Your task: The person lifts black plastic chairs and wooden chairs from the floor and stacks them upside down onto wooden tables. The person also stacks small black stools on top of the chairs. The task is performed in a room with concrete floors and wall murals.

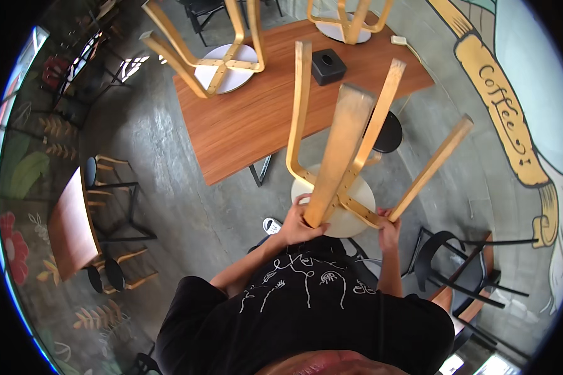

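Upside down before my body is a wooden stool (359,220) with a round pale seat and bent legs pointing up. My left hand (298,222) grips the base of its nearest leg. On the other side, my right hand (388,227) is closed around the base of another leg, beside the seat's rim. Past the stool stands a brown wood-topped table (244,126). On it rests an upturned stool with a white seat (237,58), and a second upturned stool (345,33) sits at the far end. A black tissue box (328,66) lies between them and me.
A black round stool (388,132) stands on the floor by the table's right side. Black chairs (438,258) are at my right, one upturned on another table. To the left is a table (75,229) with dark-seated stools. A painted wall (502,117) bounds the right.
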Demonstrator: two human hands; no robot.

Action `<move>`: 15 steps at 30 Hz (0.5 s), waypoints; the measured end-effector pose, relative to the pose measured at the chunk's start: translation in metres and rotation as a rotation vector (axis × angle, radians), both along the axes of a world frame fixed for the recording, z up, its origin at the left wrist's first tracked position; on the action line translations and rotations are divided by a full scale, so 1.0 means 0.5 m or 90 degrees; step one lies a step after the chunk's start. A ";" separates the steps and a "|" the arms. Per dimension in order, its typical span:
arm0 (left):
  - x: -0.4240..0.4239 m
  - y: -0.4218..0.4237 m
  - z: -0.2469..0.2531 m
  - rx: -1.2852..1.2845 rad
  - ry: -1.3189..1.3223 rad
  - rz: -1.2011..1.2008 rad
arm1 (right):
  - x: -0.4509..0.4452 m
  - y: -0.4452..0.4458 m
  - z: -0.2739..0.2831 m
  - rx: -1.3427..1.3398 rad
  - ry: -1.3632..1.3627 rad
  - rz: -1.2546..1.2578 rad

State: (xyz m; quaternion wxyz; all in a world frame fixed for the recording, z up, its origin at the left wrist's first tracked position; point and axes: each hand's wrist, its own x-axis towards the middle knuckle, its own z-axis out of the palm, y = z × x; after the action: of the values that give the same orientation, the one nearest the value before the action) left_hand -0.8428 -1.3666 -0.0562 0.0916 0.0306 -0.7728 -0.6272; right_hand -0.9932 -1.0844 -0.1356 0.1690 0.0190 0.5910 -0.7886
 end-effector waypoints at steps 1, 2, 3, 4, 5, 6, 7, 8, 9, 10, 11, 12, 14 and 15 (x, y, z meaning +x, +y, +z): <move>-0.018 0.026 -0.002 0.035 -0.014 0.001 | -0.001 0.049 -0.004 0.012 -0.016 -0.017; -0.034 0.060 -0.005 0.071 -0.027 0.001 | 0.005 0.087 -0.005 0.027 -0.031 -0.036; -0.048 0.085 -0.007 0.113 -0.042 0.001 | 0.023 0.115 0.000 0.041 -0.057 -0.052; -0.062 0.091 0.001 0.208 -0.134 -0.083 | 0.037 0.142 0.005 0.059 -0.083 -0.064; -0.076 0.102 -0.014 0.227 -0.162 -0.112 | 0.048 0.165 0.008 0.076 -0.110 -0.074; -0.091 0.115 -0.036 0.248 -0.188 -0.144 | 0.059 0.186 0.004 0.078 -0.127 -0.088; -0.105 0.127 -0.049 0.268 -0.217 -0.171 | 0.071 0.203 -0.004 0.084 -0.155 -0.117; -0.125 0.133 -0.063 0.256 -0.257 -0.218 | 0.083 0.217 -0.010 0.089 -0.184 -0.144; -0.153 0.142 -0.050 0.246 -0.270 -0.219 | 0.093 0.227 -0.012 0.097 -0.213 -0.170; -0.185 0.146 -0.020 0.233 -0.283 -0.224 | 0.104 0.227 -0.012 0.101 -0.249 -0.220; -0.204 0.151 -0.009 0.220 -0.301 -0.219 | 0.110 0.235 -0.021 0.090 -0.261 -0.227; -0.202 0.168 -0.082 0.199 -0.250 -0.198 | 0.115 0.239 -0.037 0.079 -0.276 -0.223; -0.227 0.175 -0.125 0.218 -0.271 -0.137 | 0.122 0.242 -0.072 0.065 -0.304 -0.235; -0.242 0.174 -0.154 0.201 -0.297 -0.114 | 0.114 0.237 -0.088 0.087 -0.322 -0.246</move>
State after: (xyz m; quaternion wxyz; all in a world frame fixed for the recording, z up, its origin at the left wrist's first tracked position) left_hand -0.9636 -1.2795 -0.1334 -0.1499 0.1192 -0.6658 -0.7211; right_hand -0.9359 -0.9660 -0.1797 0.1563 0.3374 0.5672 -0.7349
